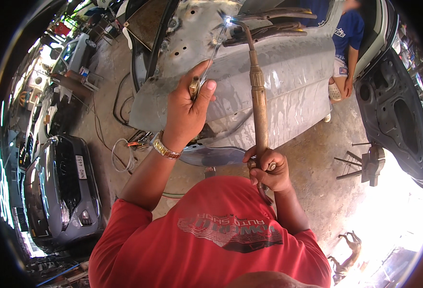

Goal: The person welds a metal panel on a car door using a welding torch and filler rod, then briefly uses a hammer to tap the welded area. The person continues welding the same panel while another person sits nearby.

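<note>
My right hand [274, 172] is closed around the valve end of a brass gas welding torch [259, 105], which points away from me with its curved tip at the top. A small bright flame [228, 20] burns at that tip, against the bare metal of a grey car body panel [288, 81]. In my left hand [187, 105] a thin filler rod [215, 50] is pinched, its far end reaching the flame. A short brass-coloured piece [194, 87] also sits in that hand, its kind unclear. A hose [263, 194] trails from the torch beneath my right hand.
Several dark hoses or bars [274, 30] lie across the panel near the flame. Beyond it on the right stands a person in a blue shirt [349, 38]. A dark detached car door [396, 115] is at the right; a dark car bumper [60, 192] is at the left. Cables [122, 156] lie on the floor.
</note>
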`<state>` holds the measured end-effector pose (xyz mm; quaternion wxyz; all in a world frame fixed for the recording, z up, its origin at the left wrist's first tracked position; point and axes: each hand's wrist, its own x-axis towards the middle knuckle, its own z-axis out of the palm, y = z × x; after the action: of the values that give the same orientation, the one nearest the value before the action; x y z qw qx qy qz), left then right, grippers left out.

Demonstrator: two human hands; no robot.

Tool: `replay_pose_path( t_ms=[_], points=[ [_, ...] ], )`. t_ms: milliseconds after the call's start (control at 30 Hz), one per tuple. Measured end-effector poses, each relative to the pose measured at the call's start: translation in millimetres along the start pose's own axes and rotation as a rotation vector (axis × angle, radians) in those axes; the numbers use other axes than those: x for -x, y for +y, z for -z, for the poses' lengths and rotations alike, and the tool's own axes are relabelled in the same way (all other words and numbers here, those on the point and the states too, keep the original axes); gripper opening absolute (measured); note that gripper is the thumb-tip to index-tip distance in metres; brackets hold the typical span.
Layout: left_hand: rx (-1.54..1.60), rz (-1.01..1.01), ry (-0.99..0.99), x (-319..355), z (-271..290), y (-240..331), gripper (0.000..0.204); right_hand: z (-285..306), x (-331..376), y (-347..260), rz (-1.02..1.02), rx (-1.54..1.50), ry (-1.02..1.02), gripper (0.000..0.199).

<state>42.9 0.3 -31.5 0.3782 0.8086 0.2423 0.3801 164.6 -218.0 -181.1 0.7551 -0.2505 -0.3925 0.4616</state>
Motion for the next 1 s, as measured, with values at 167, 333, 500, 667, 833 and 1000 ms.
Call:
replay_pose_path(
  t_ms=[167, 333, 500, 667, 833, 1000],
  points=[
    [-0.042, -0.005, -0.001, 0.1, 0.6, 0.9, 0.048, -2.2, -1.6, -3.2, -0.009, 0.002, 0.019, 0.032],
    [-0.048, -0.006, 0.009, 0.4, 0.2, -0.5, 0.048, -1.8, -1.5, -2.9, -0.006, -0.002, 0.019, 0.031],
    [-0.055, -0.011, 0.004, -0.4, -0.9, -0.6, 0.048, -2.1, -1.5, -1.8, -0.012, -0.023, 0.027, 0.03],
    [-0.064, -0.012, 0.002, -1.0, -0.2, 1.0, 0.048, -2.2, -2.4, -2.2, -0.027, -0.018, 0.026, 0.03],
    [-0.08, -0.026, 0.0, -1.5, 0.9, -1.4, 0.048, -0.6, -3.3, -3.5, -0.003, -0.005, -0.006, 0.031],
    [-0.077, -0.02, 0.0, -1.2, 0.3, -2.7, 0.048, 0.9, -1.5, -1.3, 0.006, 0.013, -0.018, 0.031]
  ],
)
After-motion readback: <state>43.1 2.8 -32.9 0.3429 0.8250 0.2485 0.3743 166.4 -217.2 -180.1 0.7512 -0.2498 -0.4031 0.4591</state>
